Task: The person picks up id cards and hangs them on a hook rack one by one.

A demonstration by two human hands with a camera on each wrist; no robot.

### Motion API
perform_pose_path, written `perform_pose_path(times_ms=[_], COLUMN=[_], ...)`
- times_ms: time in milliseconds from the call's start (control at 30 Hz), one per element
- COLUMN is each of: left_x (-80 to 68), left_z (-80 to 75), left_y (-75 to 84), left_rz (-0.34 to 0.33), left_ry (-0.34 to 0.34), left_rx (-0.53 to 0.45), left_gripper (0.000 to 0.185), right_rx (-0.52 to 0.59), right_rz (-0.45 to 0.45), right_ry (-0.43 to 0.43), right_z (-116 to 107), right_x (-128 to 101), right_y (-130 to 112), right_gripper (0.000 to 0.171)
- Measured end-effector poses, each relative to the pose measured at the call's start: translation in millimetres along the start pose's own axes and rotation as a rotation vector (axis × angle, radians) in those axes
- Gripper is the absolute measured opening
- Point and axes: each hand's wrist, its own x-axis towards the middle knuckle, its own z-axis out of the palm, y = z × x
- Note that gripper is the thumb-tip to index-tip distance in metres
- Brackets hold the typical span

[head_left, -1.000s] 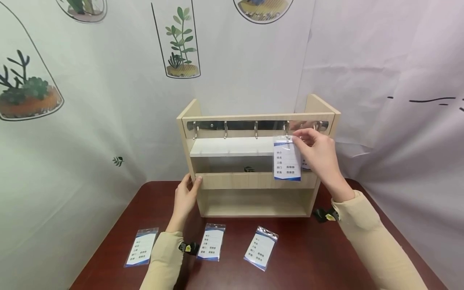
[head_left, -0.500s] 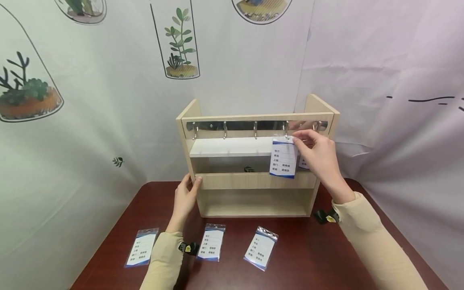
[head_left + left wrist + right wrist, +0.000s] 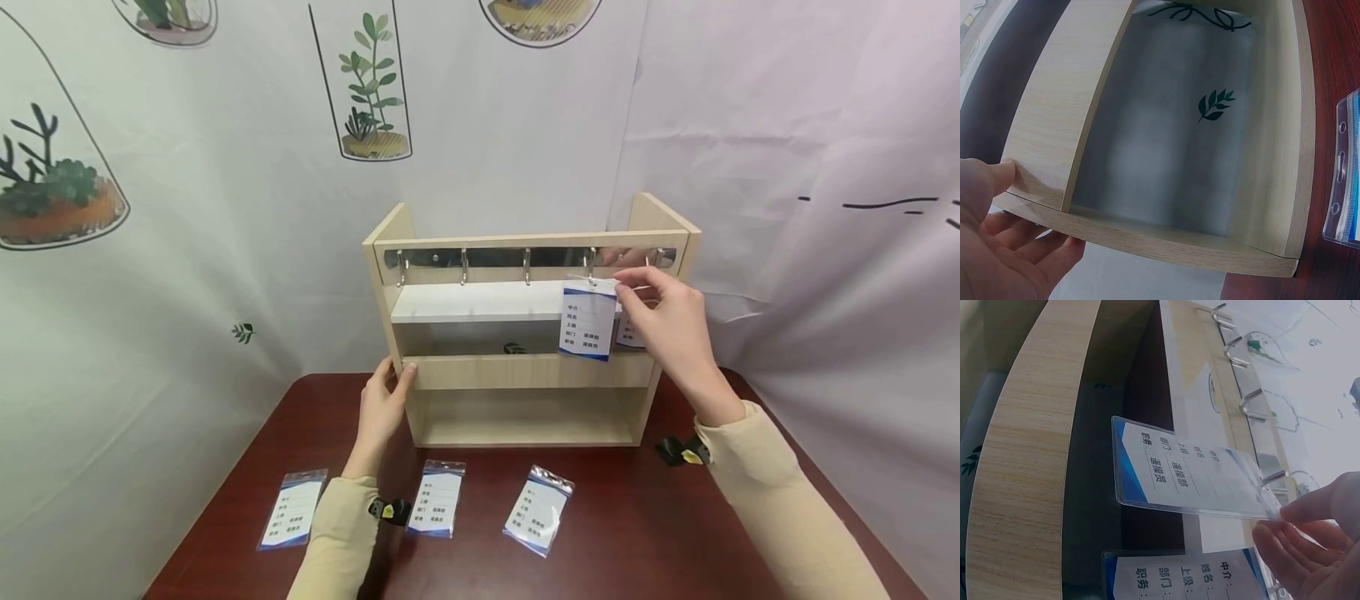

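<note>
A badge [image 3: 588, 321] is pinched at its top edge by the right hand [image 3: 667, 321] under the shelf's [image 3: 525, 371] hook rail; the shelf's left edge is gripped by the left hand [image 3: 382, 408].

The badge card [image 3: 1179, 475] pinched at its top edge carries printed Chinese field labels in a column; one line reads 部门 followed by 运维部. A second card [image 3: 1185, 578] below it shows 姓名, 上级, 部门 and 职务.
</note>
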Motion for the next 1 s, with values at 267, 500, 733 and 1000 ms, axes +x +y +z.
perform_pose_path(times_ms=[267,500,733,1000], left_x=[2.6,2.5,2.2,-0.1], left_z=[-0.6,-0.7,0.1,0.9], left_y=[2.6,2.9,0.7,-1.4], left_rz=[0.0,0.012,0.013,0.003], left_ry=[0.003,0.006,0.013,0.011], left_rx=[-0.007,-0.002,0.015,0.015], left_gripper=[0.055,0.054,0.055,0.057], right_rx=[-0.019,-0.009,-0.024,-0.041], right_rz=[-0.017,-0.024,-0.02,-0.037], right_ry=[0.009,0.013,-0.002,-0.003], right_z=[-7.7,-14.2,-17.4,-15.1], right_x=[-3.2,-8.3,-15.6,-26.6], right_y=[-0.4,0.6,3.4,13.1], right_gripper=[0.02,0.021,0.021,0.019])
